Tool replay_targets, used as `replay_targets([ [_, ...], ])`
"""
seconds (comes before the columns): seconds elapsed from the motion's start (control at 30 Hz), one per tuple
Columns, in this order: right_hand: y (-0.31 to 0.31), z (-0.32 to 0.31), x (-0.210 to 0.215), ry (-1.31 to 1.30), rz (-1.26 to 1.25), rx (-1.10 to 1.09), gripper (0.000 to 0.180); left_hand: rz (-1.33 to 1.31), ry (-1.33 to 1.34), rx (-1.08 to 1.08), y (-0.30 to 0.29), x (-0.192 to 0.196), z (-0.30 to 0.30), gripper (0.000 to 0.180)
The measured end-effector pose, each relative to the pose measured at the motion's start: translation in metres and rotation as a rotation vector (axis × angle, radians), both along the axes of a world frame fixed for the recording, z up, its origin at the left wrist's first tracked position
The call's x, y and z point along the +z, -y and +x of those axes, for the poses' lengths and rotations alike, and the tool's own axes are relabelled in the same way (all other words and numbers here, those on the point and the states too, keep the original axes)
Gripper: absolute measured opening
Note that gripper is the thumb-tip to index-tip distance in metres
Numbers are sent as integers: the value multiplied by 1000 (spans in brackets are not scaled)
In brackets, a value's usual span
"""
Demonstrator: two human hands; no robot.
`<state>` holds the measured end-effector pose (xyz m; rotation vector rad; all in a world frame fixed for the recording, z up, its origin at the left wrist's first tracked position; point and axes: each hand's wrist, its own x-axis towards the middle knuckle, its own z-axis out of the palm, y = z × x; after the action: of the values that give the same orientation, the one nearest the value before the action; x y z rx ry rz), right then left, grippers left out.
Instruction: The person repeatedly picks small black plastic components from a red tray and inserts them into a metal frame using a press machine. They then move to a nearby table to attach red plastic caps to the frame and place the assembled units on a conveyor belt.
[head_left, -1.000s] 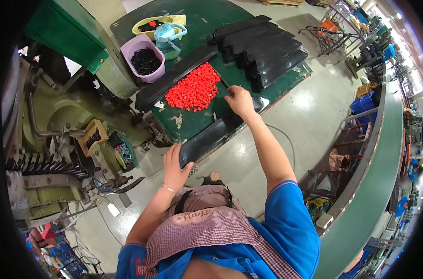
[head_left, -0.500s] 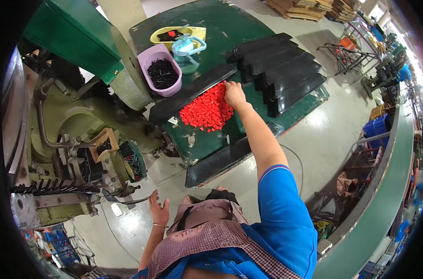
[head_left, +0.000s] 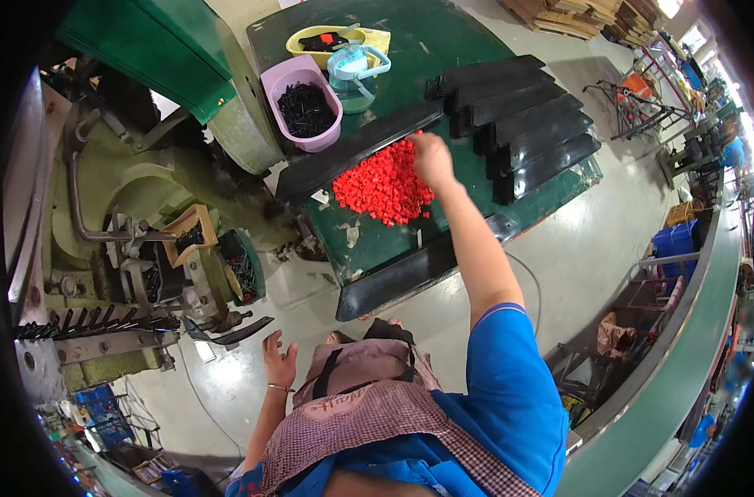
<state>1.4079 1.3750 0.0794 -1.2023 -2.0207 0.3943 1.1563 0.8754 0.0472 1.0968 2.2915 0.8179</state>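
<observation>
Red plastic pieces, heaped under right hand fingers

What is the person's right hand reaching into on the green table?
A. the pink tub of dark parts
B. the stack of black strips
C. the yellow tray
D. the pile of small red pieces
D: the right hand rests at the upper edge of the red pieces, apart from the pink tub, the yellow tray and the black strips.
</observation>
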Motion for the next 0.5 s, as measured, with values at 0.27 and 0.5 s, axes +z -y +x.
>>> replay_targets([
  [0.27,-3,55,17,1,-317,14,23,-78,-16,25,37,-27,-20,47],
  [0.5,14,33,1,55,-375,91,24,-130,49,8,32,-19,-8,44],
])
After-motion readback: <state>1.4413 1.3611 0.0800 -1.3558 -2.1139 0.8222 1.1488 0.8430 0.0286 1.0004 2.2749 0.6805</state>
